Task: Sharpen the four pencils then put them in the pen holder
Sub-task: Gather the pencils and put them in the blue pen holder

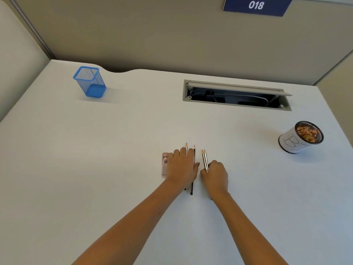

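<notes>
Blue mesh marks the pen holder (89, 81), which is seen standing upright far off to the left of the pencils and further from the person, well apart from both hands. Just left of the pencils, a pink sharpener (164, 163) is laid flat on the desk (114, 169), touched at its right side by the left hand (182, 165). That hand is spread flat, fingers straight, pressed over two pencils (193, 165) whose points are directed away from the person. To the right of these, a second pair of pencils (204, 159) is gripped by the curled fingers of the right hand (214, 174), points also aimed away. All four long axes are thus run roughly parallel, front to back. All four tips appear pointed already, so gathering for the holder is judged the step in hand; the left hand is judged the nearer to it. Far right of the pencils, a white cup of shavings (299, 137) is seen.
</notes>
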